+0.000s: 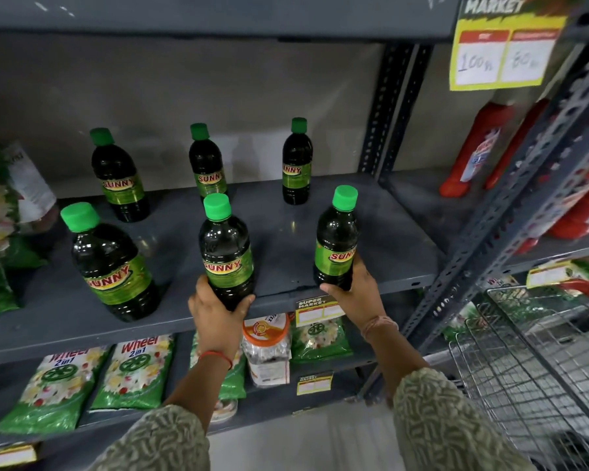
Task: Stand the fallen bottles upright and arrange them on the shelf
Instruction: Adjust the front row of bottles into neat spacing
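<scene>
Left hand is gripping middle front bottle, right hand is gripping right front bottle; both bottle bases are sitting hidden behind fingers.

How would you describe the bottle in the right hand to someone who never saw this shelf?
On the grey middle shelf stand six green-capped Sunny bottles. Three form the front row; the right hand grips the rightmost one near the shelf's front right corner, the only bottle with no neighbour to its right.

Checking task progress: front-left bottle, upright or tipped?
Upright: front-left bottle rests base-down on the shelf, cap on top; neither hand touches it.
</scene>
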A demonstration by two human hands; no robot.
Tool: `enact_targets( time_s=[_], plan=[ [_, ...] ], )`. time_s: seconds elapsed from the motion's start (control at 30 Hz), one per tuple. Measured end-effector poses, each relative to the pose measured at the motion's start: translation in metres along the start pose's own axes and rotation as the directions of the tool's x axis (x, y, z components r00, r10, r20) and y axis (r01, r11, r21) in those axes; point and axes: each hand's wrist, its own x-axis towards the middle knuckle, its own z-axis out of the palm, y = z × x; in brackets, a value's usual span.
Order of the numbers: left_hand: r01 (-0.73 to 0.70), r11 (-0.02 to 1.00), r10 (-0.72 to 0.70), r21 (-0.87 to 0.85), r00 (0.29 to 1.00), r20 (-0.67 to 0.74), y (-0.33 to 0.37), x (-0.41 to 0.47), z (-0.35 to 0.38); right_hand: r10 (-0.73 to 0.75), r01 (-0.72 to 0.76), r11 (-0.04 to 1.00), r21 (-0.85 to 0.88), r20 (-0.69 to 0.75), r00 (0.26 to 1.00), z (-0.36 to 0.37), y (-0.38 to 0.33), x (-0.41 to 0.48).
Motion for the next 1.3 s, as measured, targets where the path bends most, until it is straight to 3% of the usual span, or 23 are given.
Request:
enact_targets(
  time_s=[0.53,0.63,0.7,0.77,0.87,0.93,1.0,1.13,1.3],
  plan=[
    [-0.022,1.0,0.022,0.009,0.999,0.033,-0.004,-0.001,-0.006,-0.009,0.006,0.999,0.04,0.09,0.996,-0.005,0.008,0.004],
    [-0.028,0.999,0.029,-0.026,0.998,0.056,-0.004,-0.003,-0.009,0.017,-0.009,0.992,0.124,-0.061,0.998,-0.003,0.009,-0.015],
    [-0.032,0.998,0.035,-0.06,0.999,0.04,-0.007,-0.009,-0.016,-0.074,0.073,0.997,-0.012,-0.261,0.962,0.008,0.006,-0.042],
    [-0.054,0.997,0.052,-0.049,0.998,-0.039,-0.014,-0.018,-0.028,-0.236,0.194,0.968,-0.159,-0.314,0.92,0.029,-0.004,-0.066],
    [-0.057,0.997,0.043,-0.056,0.971,-0.236,-0.033,-0.02,-0.053,-0.246,0.243,0.967,-0.072,-0.042,0.968,0.065,-0.03,-0.068],
    [-0.016,0.997,-0.011,-0.078,0.941,-0.339,-0.044,-0.01,-0.076,-0.132,0.123,0.99,0.064,0.168,0.977,0.084,-0.048,-0.049],
    [0.041,0.994,-0.073,-0.102,0.94,-0.332,-0.054,0.007,-0.098,-0.041,-0.006,0.985,0.171,0.269,0.962,0.099,-0.064,-0.029],
    [0.041,0.998,-0.047,-0.057,0.992,-0.113,-0.074,0.035,-0.116,-0.012,-0.007,0.998,0.059,0.303,0.953,0.119,-0.071,-0.006],
    [-0.001,1.0,-0.001,-0.027,0.997,-0.082,-0.075,0.045,-0.121,0.031,-0.043,0.998,0.038,0.28,0.96,0.123,-0.073,-0.011]
  ],
)
